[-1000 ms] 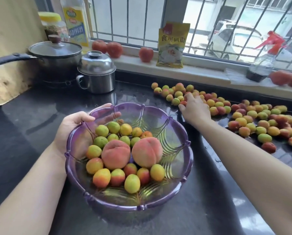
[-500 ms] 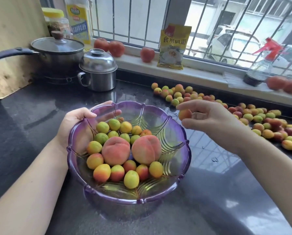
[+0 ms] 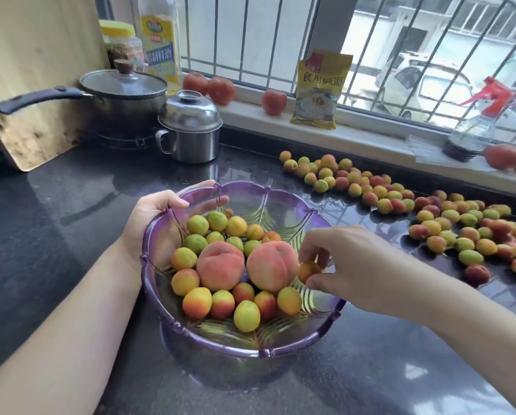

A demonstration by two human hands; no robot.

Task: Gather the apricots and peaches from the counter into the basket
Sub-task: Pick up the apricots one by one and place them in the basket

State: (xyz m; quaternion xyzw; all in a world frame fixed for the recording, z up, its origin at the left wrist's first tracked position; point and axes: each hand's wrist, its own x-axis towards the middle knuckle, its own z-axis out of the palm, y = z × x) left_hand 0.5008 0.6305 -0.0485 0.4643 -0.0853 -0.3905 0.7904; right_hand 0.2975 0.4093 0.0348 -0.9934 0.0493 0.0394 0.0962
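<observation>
Over basket (image 3: 298, 345): right hand (image 3: 361, 271) pinches apricot (image 3: 308, 271); left hand (image 3: 152, 217) grips rim

Dark, glossy stone counter (image 3: 56, 223), wet in patches and mirroring the daylight. Behind it a pale window sill (image 3: 370, 139) under a barred window (image 3: 280, 40); outside, a white car (image 3: 424, 85) and a light building in bright sun. On the sill, three tomatoes (image 3: 221, 89), a yellow packet (image 3: 321, 88) and a spray bottle (image 3: 478, 124) with a red trigger. At far left a wooden board (image 3: 32, 70) leaning upright, beside a lidded pot (image 3: 125, 97) with a long black handle, and a small steel lidded pot (image 3: 191, 127).
</observation>
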